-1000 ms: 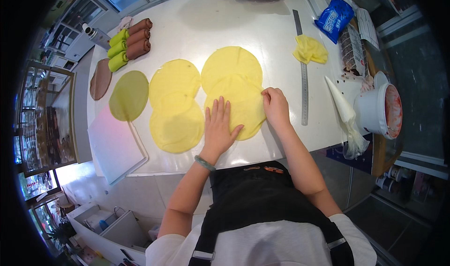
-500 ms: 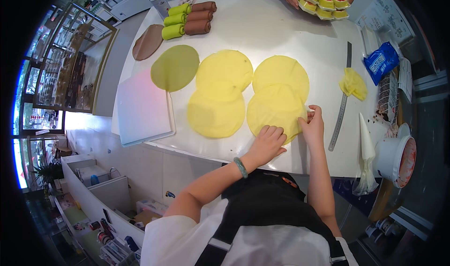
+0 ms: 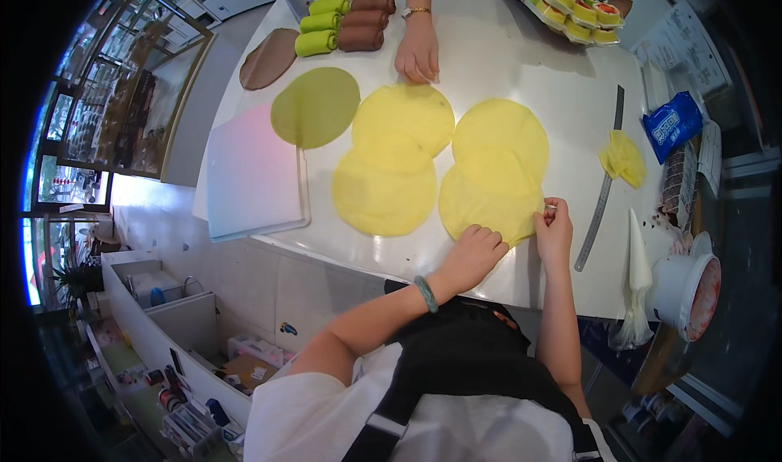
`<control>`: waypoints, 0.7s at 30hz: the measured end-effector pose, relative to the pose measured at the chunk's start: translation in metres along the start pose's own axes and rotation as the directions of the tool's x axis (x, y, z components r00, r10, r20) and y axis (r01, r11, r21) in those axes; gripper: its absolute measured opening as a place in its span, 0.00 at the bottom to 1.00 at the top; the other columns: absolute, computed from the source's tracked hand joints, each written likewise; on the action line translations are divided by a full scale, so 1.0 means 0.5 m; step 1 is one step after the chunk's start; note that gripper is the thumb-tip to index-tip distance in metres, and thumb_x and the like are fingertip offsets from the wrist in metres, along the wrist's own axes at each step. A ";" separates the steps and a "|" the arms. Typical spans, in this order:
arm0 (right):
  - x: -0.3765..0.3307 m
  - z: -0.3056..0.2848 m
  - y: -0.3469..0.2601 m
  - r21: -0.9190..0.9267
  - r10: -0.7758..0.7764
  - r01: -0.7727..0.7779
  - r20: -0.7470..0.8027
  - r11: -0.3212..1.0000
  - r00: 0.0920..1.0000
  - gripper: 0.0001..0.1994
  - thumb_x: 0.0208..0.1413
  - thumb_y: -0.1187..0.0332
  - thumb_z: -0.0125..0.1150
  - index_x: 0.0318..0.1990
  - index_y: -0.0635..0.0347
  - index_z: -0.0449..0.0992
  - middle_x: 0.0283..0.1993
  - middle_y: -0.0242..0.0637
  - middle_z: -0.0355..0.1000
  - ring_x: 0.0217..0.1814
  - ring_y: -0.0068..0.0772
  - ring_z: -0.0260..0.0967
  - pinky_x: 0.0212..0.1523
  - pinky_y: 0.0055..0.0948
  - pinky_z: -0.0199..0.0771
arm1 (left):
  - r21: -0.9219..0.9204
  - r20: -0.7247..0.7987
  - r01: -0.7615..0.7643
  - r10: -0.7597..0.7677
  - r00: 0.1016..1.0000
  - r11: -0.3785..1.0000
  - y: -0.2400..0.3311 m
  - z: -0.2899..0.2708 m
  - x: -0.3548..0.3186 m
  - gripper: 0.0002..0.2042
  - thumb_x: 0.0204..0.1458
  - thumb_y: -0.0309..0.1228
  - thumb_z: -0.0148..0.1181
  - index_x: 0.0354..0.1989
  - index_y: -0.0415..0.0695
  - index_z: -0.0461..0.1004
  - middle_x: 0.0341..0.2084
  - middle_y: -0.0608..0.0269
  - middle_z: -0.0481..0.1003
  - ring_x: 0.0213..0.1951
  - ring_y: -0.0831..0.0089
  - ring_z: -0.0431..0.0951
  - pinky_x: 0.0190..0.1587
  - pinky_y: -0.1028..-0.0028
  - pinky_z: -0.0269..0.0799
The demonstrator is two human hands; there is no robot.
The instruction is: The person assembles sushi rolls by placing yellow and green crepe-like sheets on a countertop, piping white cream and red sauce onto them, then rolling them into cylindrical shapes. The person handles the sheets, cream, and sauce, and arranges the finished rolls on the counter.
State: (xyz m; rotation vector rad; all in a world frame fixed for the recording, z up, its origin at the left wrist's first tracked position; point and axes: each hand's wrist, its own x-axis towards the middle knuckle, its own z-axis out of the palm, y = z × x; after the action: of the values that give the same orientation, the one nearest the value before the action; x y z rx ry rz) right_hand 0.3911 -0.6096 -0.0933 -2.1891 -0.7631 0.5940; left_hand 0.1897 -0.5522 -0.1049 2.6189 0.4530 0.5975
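Note:
Two pairs of thin yellow crepes lie flat on the white table, each pair overlapping. At the near edge of the right pair's front crepe [image 3: 489, 197], my left hand [image 3: 475, 257] has its fingers bent down over the rim. Just to the right, my right hand [image 3: 554, 227] pinches that crepe's right edge between thumb and fingers. The left pair's front crepe [image 3: 384, 195] lies beside it, untouched by my hands. Another person's hand [image 3: 419, 57] reaches in from the far side to the top edge of the left pair's back crepe [image 3: 405, 107].
Green crepe rolls [image 3: 318, 41] and brown ones [image 3: 362, 38] are lined up far left, near a green crepe [image 3: 315, 107] and brown crepe [image 3: 269, 59]. A ruler [image 3: 599, 217], crumpled yellow crepe [image 3: 622, 159], piping bag [image 3: 639, 266] and white bucket [image 3: 676, 287] are right.
The other person's hand has come from the tray of yellow cakes to the left pair's far edge. The view has shifted slightly. My hands remain at the same crepe's edge.

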 end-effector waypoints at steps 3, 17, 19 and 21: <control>-0.004 0.002 -0.003 0.057 -0.009 0.010 -0.012 0.998 1.000 0.14 0.61 0.73 0.64 0.53 0.63 0.73 0.32 0.31 0.73 0.32 0.23 0.69 0.37 0.27 0.73 | -0.039 0.018 -0.005 0.005 1.000 0.999 0.006 -0.015 0.001 0.07 0.51 0.30 0.65 0.34 0.46 0.73 0.33 0.62 0.71 0.41 0.61 0.73 0.53 0.62 0.67; -0.020 0.009 0.030 0.280 -0.079 0.105 -0.105 0.954 0.991 0.11 0.65 0.73 0.62 0.53 0.65 0.74 0.38 0.31 0.72 0.35 0.19 0.67 0.37 0.21 0.73 | -0.174 -0.104 0.234 -0.254 0.961 0.957 -0.030 -0.110 0.044 0.12 0.55 0.30 0.67 0.46 0.42 0.78 0.44 0.56 0.76 0.48 0.55 0.75 0.53 0.59 0.69; -0.026 0.013 0.038 0.335 -0.068 0.112 -0.141 0.936 0.988 0.11 0.66 0.74 0.61 0.54 0.65 0.73 0.41 0.32 0.72 0.36 0.18 0.67 0.37 0.20 0.73 | -0.137 -0.139 0.312 -0.330 0.934 0.940 -0.069 -0.138 0.062 0.12 0.56 0.29 0.65 0.47 0.41 0.78 0.44 0.56 0.75 0.48 0.55 0.74 0.54 0.60 0.68; -0.032 0.024 0.056 0.376 -0.054 0.120 -0.181 0.919 0.982 0.11 0.67 0.74 0.60 0.55 0.65 0.73 0.42 0.32 0.71 0.37 0.18 0.67 0.37 0.19 0.73 | -0.089 -0.186 0.344 -0.355 0.916 0.935 -0.116 -0.150 0.070 0.13 0.56 0.28 0.65 0.49 0.39 0.78 0.46 0.54 0.75 0.48 0.54 0.74 0.54 0.59 0.69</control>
State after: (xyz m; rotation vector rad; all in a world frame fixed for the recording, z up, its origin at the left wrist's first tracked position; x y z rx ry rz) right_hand 0.3819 -0.6302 -0.1194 -1.8046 -0.5936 0.4628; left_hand 0.1716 -0.4644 -0.0583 2.3524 0.9315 0.7383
